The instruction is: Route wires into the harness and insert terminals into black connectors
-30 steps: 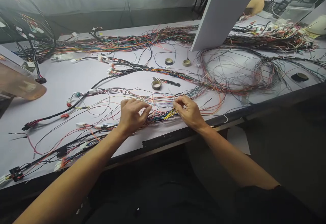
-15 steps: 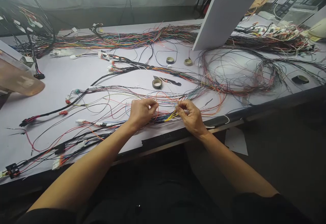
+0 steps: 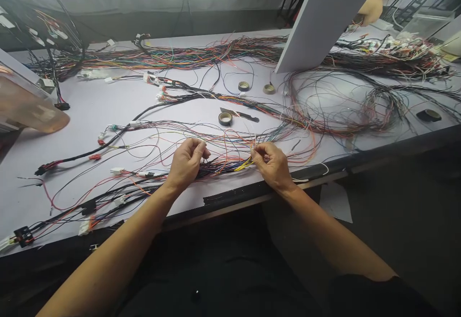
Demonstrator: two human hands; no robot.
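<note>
My right hand (image 3: 272, 167) pinches thin wires between thumb and fingertips, above a bundle with yellow wires (image 3: 245, 164) near the table's front edge. My left hand (image 3: 187, 163) is closed, thumb against the fingers, over the left part of the same loose wiring; what lies between its fingertips is too small to make out. Thin red and orange wires (image 3: 230, 139) run just beyond both hands. Past them lie a roll of dark tape (image 3: 225, 118) and a dark flat blade-like tool (image 3: 245, 115).
A taped black harness (image 3: 140, 115) with connectors crosses the table. A thick wire bundle (image 3: 173, 57) lies along the back, behind a white upright panel (image 3: 313, 24). Coiled wires (image 3: 331, 101) are on the right. A translucent bin (image 3: 29, 105) stands left. Another person's hand (image 3: 372, 9) shows beyond the panel.
My left hand has moved left and slightly toward me, away from my right hand. My right hand keeps its pinch at nearly the same spot. The whole view has shifted slightly.
</note>
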